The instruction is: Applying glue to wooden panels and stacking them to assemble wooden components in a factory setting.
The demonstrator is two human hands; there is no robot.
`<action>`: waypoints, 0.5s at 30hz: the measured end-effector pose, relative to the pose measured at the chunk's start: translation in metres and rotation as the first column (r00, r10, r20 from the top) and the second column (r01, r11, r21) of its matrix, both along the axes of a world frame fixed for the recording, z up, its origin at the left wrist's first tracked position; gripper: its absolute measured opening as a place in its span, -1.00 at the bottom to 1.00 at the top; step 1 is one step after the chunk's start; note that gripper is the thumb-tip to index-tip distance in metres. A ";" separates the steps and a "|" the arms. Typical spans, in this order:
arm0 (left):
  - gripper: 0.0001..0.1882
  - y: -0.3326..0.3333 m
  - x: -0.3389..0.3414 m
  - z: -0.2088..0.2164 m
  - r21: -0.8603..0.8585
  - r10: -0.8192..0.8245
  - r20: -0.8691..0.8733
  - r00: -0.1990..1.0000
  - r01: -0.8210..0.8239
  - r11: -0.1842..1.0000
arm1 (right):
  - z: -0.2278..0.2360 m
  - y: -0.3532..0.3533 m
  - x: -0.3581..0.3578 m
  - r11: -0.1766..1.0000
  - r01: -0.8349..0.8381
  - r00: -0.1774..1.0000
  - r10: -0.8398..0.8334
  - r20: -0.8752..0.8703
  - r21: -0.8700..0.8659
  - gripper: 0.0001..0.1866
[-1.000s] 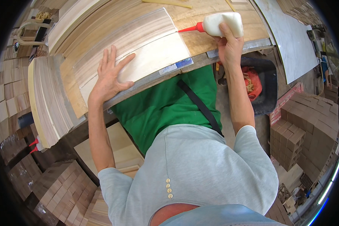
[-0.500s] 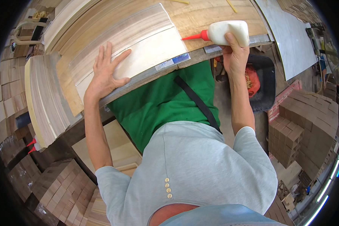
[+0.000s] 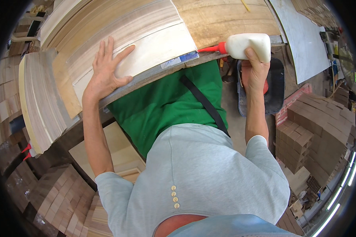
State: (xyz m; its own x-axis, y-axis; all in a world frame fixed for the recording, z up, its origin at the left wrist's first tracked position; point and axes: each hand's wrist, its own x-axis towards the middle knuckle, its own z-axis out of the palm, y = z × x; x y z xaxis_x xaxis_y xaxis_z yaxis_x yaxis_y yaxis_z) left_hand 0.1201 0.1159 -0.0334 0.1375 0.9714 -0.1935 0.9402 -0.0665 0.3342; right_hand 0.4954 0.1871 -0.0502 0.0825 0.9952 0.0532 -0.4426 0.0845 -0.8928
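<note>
My right hand (image 3: 255,71) is wrapped round a white squeeze glue bottle (image 3: 247,44) with a red nozzle. The bottle lies on its side in the air, and its nozzle tip is at the right end of a white panel (image 3: 158,49), by the corner nearest me. My left hand (image 3: 106,73) rests flat with spread fingers on the left part of that panel. Streaked wood-grain boards (image 3: 134,25) adjoin the panel's far side. All of this lies on a wooden workbench (image 3: 229,19).
Upright boards (image 3: 41,98) stand at the bench's left end, with two red-tipped bottles (image 3: 29,152) below. A black tub (image 3: 275,89) is on the floor to the right. Stacked wood blocks (image 3: 312,130) stand behind it. A pale sheet (image 3: 302,43) lies beyond the bench's right edge.
The glue bottle has moved right and slightly down with my right hand, its nozzle passing along the panel's right end toward the near corner. My left hand stays spread on the panel.
</note>
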 end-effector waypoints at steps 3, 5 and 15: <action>-0.10 -0.003 -0.003 0.002 0.025 -0.003 -0.011 1.000 0.003 1.000 | 0.002 0.005 0.002 1.000 -0.009 1.000 0.009 0.003 -0.001 -0.58; -0.09 -0.009 -0.010 0.001 0.039 0.012 -0.022 1.000 -0.011 0.999 | 0.007 0.015 -0.007 0.998 -0.064 0.996 0.064 -0.063 -0.012 -0.57; -0.09 -0.014 -0.011 -0.031 0.253 0.024 0.060 0.998 -0.039 0.967 | 0.060 0.046 -0.207 0.707 -0.700 0.713 0.700 0.042 0.101 -0.35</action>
